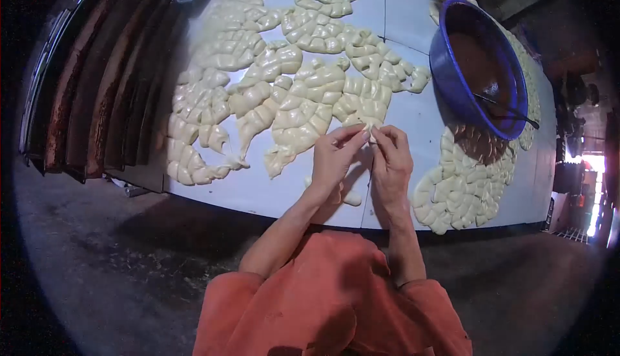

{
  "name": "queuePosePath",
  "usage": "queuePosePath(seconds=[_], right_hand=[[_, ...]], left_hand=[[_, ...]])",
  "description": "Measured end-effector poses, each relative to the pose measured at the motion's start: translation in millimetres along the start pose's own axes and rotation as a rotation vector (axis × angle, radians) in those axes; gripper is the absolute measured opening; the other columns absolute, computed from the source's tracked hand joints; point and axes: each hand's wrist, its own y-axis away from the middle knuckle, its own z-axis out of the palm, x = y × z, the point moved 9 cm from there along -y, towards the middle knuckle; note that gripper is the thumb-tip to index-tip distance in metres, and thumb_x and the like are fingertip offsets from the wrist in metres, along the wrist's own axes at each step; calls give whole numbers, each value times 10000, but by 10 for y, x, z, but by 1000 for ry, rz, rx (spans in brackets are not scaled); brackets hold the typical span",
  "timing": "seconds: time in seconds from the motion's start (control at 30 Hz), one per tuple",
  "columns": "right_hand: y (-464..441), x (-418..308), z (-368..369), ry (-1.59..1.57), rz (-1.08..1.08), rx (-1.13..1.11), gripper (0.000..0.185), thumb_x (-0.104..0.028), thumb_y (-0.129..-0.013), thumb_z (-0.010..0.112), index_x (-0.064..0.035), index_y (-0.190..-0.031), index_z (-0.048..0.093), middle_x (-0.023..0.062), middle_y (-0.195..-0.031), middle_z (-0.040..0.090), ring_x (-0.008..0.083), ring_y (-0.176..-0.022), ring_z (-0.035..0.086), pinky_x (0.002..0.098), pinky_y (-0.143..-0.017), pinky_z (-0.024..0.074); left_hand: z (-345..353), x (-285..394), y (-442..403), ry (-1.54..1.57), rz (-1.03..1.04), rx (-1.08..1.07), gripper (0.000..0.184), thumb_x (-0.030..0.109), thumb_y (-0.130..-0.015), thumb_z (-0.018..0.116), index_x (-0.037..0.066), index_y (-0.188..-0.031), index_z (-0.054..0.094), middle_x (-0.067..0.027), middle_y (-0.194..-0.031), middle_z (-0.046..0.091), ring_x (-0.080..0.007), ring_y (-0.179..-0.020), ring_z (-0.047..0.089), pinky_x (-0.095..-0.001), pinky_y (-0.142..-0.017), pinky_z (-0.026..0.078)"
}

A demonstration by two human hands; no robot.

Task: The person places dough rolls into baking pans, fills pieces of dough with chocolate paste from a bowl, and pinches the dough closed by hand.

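Observation:
My left hand (334, 163) and my right hand (392, 162) meet over the table, thumbs and fingers pinched together on a small bit of pale dough. That bit lies at the near end of a patch of glossy dough pieces (363, 99), and my fingertips partly cover it. More joined dough pieces (302, 107) spread to the left and beyond my hands. Close to my left wrist lies a small loose dough piece (352, 199), partly hidden by the hand.
A blue basin (440, 65) holding a brown filling (478, 65) and a dark-handled utensil (507, 107) stands at right. Another dough patch (462, 188) lies in front of it. Dark trays (106, 78) stand upright along the left side of the white table (413, 123).

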Motion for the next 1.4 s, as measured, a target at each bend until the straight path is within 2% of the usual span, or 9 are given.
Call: queuePosePath(seconds=[0.13, 0.27, 0.4, 0.73, 0.8, 0.97, 1.2, 1.33, 1.4], right_hand=[[-82, -85, -64, 10, -77, -32, 258, -57, -820, 742, -10, -1074, 730, 112, -1001, 655, 233, -935, 610, 315, -798, 503], [54, 288, 104, -514, 433, -188, 226, -92, -828, 746, 3, -1033, 742, 97, -992, 680, 220, -962, 600, 333, -891, 470], [23, -61, -2, -357, -15, -283, 370, -81, -832, 745, -20, -1193, 694, 129, -1083, 651, 260, -1037, 609, 332, -900, 488], [115, 100, 9, -543, -54, -120, 174, -61, -881, 722, -32, -1051, 696, 80, -1174, 557, 198, -1039, 568, 349, -899, 484], [179, 227, 93, -998, 263, 47, 152, -48, -909, 695, -15, -1049, 645, 91, -1219, 540, 176, -1050, 552, 321, -898, 475], [203, 189, -85, -349, -65, 308, 92, -82, -956, 648, -5, -986, 608, 97, -901, 633, 204, -783, 619, 340, -744, 521], [167, 162, -69, -149, 9, 130, 136, -148, -945, 666, -26, -1004, 661, 132, -934, 671, 292, -801, 659, 370, -717, 525], [304, -257, -148, -79, -297, -45, 198, -104, -895, 712, -24, -1075, 685, 147, -1032, 670, 287, -868, 676, 340, -760, 551], [356, -105, -179, -154, -198, -120, 222, -67, -877, 722, -14, -1088, 680, 151, -1032, 670, 279, -891, 683, 321, -767, 554]], left_hand=[[55, 121, -29, 59, 55, -88, 305, 148, -914, 739, -27, -1158, 687, -67, -999, 716, -100, -864, 648, -230, -769, 525], [72, -80, -104, 150, -176, -161, 298, 231, -933, 724, 3, -1123, 701, -23, -896, 699, -62, -758, 629, -203, -639, 502], [1, -15, -124, 124, -219, -147, 302, 276, -951, 705, 20, -1110, 708, -1, -868, 685, -46, -654, 585, -163, -552, 448], [178, 221, 102, -24, -69, -377, 256, 106, -926, 714, 19, -1166, 702, -27, -964, 693, -80, -852, 639, -230, -749, 542], [142, 204, 90, -115, -50, -335, 270, 118, -937, 677, 1, -1179, 689, -53, -1017, 708, -101, -915, 653, -263, -794, 546], [242, 142, 161, -54, -37, -377, 282, 121, -959, 642, 13, -1219, 670, -40, -1097, 697, -101, -959, 640, -251, -802, 526], [70, 62, 141, -212, -53, -219, 268, 182, -946, 695, -22, -1119, 688, -50, -985, 709, -89, -888, 640, -250, -756, 523], [16, 42, 250, -249, -163, -219, 311, 269, -996, 628, 14, -1154, 708, -20, -872, 690, -58, -741, 595, -229, -669, 499], [1, 72, 297, -393, -28, -226, 415, 308, -999, 608, 20, -1298, 623, -86, -915, 719, -156, -760, 664, -297, -710, 537]])
